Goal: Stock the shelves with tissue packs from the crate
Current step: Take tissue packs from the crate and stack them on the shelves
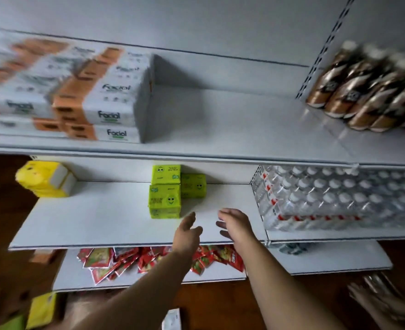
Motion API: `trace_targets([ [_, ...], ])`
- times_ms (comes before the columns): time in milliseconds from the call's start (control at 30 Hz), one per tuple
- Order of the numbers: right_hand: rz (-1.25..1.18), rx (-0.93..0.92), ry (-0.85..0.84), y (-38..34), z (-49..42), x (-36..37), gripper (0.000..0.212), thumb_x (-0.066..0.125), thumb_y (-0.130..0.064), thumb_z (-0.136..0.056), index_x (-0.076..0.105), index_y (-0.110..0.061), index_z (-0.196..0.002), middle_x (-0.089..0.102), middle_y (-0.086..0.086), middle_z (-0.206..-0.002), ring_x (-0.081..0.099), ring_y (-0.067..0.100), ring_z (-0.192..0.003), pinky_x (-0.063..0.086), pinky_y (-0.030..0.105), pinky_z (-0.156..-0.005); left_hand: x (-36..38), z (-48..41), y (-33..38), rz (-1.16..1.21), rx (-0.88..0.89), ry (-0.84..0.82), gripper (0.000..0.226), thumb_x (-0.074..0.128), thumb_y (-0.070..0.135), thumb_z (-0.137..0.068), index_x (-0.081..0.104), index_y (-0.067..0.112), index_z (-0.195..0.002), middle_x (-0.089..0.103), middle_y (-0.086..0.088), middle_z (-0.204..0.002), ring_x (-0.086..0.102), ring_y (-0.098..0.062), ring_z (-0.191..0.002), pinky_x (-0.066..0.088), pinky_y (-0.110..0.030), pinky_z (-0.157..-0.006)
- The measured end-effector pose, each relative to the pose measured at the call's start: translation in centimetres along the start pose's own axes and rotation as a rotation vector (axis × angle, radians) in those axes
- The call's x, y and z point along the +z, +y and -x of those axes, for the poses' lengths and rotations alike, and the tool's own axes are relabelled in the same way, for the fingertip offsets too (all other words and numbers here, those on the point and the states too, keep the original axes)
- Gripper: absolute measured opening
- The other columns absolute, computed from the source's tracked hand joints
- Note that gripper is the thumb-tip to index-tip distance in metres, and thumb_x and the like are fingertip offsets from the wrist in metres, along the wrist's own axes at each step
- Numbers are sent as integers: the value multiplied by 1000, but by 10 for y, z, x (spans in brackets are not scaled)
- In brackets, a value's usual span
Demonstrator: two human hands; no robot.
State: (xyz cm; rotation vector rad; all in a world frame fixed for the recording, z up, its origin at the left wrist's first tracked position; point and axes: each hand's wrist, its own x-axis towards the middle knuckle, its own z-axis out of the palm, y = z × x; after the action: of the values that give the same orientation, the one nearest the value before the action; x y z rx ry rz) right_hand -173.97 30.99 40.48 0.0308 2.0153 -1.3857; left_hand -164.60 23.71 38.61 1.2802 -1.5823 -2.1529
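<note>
Both hands, left (189, 231) and right (235, 225), spread wide and holding nothing (blurred), hover over middle shelf (96, 225) near green packs (165, 201).

- Both hands, left hand (189, 231) and right hand (234, 223), hover empty with loose fingers over the middle shelf (101, 225).
- Green tissue packs (165, 200) stand just beyond them; yellow packs (45, 178) sit far left.
- Bottled water (327, 198) fills the right.
- White "Facial" packs (96, 96) are stacked above.
- Red sachets (130, 260) lie below.
</note>
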Motion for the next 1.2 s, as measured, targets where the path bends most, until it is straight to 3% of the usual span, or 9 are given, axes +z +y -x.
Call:
trace_targets([
  [67,19,-32,-29,-13,35,4,12,54,-12,-91,56,-19,-81,59,8,-94,60,22,-89,43,32,-74,-12,33,15,14,14,26,54,46,-3,-90,37,11,-142,41,-5,-146,44,-27,-130,32,-43,-108],
  [267,38,-136,-175,-28,133,53,12,56,-12,-90,57,-16,-102,61,2,-92,60,20,-85,42,26,-65,-89,121,32,103,77,175,49,48,0,-91,41,11,-139,48,-4,-139,51,-28,-123,36,-46,-105],
  [400,47,-189,-306,-16,206,110,9,57,-12,-89,57,-20,-84,60,-1,-82,59,13,-72,39,26,-64,-173,185,20,135,132,310,47,50,4,-91,43,11,-137,50,-4,-137,53,-28,-121,43,-40,-99],
  [600,125,-185,-553,41,348,228,14,54,-10,-91,54,-17,-79,60,5,-77,59,15,-69,45,24,-59,-316,332,-42,166,165,580,40,52,6,-92,49,12,-131,59,-3,-123,57,-23,-111,47,-35,-91],
  [700,216,-191,-723,89,419,293,7,53,-14,-92,55,-18,-86,60,2,-83,59,13,-74,43,26,-63,-382,407,-84,226,146,726,42,50,3,-93,46,6,-134,54,-10,-133,52,-28,-123,41,-40,-102],
  [833,332,-163,-910,145,498,363,11,52,-15,-94,52,-20,-84,57,-1,-81,56,11,-73,39,25,-62,-453,482,-142,284,93,916,41,52,5,-91,49,8,-132,55,-8,-131,56,-28,-118,45,-38,-100],
  [933,382,-109,-1016,179,529,404,11,52,-14,-94,52,-19,-83,54,1,-79,52,11,-70,37,25,-61,-490,511,-178,342,59,1008,41,51,6,-92,47,7,-133,54,-8,-132,55,-27,-119,41,-42,-106],
  [1000,457,-94,-1052,199,533,430,8,52,-16,-94,53,-19,-87,55,-1,-80,54,11,-72,40,25,-63,-509,519,-200,374,30,1049,40,49,8,-94,46,7,-134,54,-6,-130,54,-24,-120,41,-36,-105],
  [1200,708,-17,-1073,255,498,499,4,53,-16,-93,55,-17,-91,58,0,-83,58,18,-85,41,26,-64,-557,502,-263,467,-166,1150,35,49,10,-94,50,9,-130,56,-1,-110,57,-19,-99,41,-26,-82],
])
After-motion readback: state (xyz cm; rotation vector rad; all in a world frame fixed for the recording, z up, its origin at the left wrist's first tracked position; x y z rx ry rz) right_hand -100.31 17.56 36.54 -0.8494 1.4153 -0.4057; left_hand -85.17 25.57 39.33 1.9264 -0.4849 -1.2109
